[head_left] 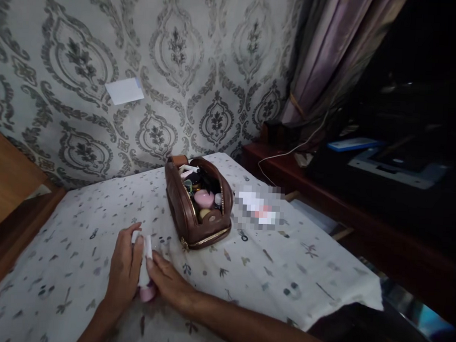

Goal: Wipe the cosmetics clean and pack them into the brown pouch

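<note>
White tube lies between left fingers and right fingers.

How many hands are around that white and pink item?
2: the left hand and the right hand, one on each side of the white-and-pink item.

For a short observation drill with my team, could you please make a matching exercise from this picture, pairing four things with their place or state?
Things:
1. brown zippered bag
2. white tube with a pink end
3. white card
4. mauve curtain

Place or state:
A. gathered by a band
B. between left hand and right hand
C. open, on patterned cloth
D. on the wallpapered wall

Pairs: 1-C; 2-B; 3-D; 4-A
</note>
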{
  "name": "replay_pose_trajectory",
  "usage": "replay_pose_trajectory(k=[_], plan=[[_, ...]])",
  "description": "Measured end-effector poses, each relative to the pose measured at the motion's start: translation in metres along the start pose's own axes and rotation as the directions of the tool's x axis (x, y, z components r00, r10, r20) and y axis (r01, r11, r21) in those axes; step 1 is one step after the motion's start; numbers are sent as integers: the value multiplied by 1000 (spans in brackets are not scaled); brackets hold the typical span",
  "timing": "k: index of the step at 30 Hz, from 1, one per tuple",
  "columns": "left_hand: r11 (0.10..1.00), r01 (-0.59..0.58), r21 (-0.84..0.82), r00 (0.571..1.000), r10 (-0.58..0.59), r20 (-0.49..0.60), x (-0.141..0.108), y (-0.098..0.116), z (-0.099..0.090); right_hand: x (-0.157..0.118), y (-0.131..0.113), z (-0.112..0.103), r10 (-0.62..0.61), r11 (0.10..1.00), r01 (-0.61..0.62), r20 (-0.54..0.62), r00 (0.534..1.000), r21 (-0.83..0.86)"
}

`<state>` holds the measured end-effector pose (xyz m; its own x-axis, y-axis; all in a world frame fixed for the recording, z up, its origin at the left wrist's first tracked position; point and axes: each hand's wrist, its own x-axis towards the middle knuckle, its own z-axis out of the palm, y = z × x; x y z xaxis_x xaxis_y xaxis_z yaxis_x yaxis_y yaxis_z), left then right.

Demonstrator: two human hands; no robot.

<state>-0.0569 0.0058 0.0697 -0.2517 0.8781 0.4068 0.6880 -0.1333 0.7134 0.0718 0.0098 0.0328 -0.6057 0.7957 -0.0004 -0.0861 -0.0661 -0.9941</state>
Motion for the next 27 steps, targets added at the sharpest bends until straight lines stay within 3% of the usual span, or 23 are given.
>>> replay_pose_trajectory(k=[3,6,10,13,17,19,22,24,27], plan=[[1000,13,-25,997,-11,76,9,2,-1,-1,1,-3,-45,997,46,14,999,-65],[967,183,-174,980,-165,113,11,1,-2,2,7,-5,-32,999,32,65,997,-1],[712,465,-526,882,-423,207,8,4,-2,10,15,-9,127,936,-196,241,962,291],[538,504,-676,854,-425,299,6,9,-3,17,19,-12,232,821,-385,369,900,422],[429,515,-742,844,-404,352,6,14,-1,19,21,-11,308,755,-507,459,834,415],[408,499,-764,849,-404,339,7,14,-1,15,21,-8,264,802,-426,391,882,419],[390,454,-801,848,-464,255,13,8,-1,7,17,-6,112,934,-158,156,981,321],[376,445,-813,828,-519,213,16,0,-2,3,14,-6,23,993,-26,30,999,112],[348,491,-798,782,-581,228,18,-12,-3,2,10,-7,-87,986,77,-68,994,-147]])
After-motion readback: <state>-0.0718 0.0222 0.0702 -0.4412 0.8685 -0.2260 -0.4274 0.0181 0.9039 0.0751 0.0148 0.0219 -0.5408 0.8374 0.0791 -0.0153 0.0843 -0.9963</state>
